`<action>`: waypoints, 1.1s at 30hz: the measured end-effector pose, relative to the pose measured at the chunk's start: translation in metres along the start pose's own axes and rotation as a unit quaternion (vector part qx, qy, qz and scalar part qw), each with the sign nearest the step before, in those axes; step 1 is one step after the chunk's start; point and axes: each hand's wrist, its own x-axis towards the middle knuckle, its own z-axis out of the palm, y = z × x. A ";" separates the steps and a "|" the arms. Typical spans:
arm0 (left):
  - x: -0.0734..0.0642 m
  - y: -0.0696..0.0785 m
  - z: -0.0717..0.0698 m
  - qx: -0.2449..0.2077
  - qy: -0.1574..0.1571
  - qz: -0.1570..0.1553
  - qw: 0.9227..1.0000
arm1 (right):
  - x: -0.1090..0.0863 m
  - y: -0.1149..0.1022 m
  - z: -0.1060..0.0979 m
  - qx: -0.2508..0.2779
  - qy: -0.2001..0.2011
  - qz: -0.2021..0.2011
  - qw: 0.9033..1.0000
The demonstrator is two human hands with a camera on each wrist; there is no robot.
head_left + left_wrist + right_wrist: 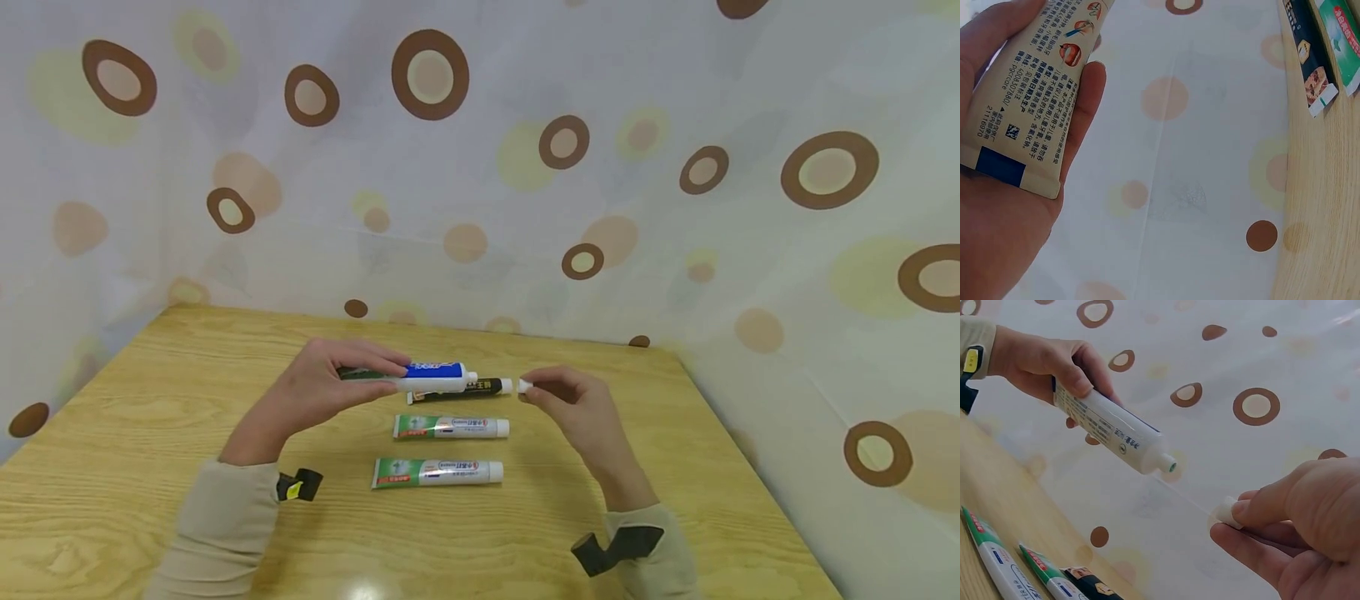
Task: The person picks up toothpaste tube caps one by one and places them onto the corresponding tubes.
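My left hand point(318, 379) grips a blue and white toothpaste tube point(438, 377) around its crimped half, holding it sideways above the table with the nozzle toward the right. In the right wrist view the tube's nozzle point(1168, 464) is bare. Between thumb and fingers of my right hand point(581, 412) a small white cap point(1229, 512) is pinched, a short gap away from the nozzle. The left wrist view shows the printed back of the tube point(1029, 94) lying against the left palm.
Behind the held tube lies a black toothpaste tube point(480, 387) with a white cap. Nearer on the wooden table point(337, 542) are two green and white toothpaste tubes, a farther one point(452, 427) and a nearer one point(438, 472). Dotted sheeting point(480, 192) rises behind the table.
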 end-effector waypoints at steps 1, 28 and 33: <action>0.000 0.001 0.001 -0.003 -0.002 0.002 1.000 | 0.000 -0.001 0.002 0.008 -0.003 0.000 1.000; 0.005 0.000 0.017 -0.020 -0.027 0.042 0.999 | -0.002 -0.007 0.023 -0.013 -0.027 -0.009 1.000; 0.006 0.001 0.018 -0.024 -0.029 0.035 0.999 | -0.004 -0.009 0.023 -0.007 -0.029 -0.011 0.999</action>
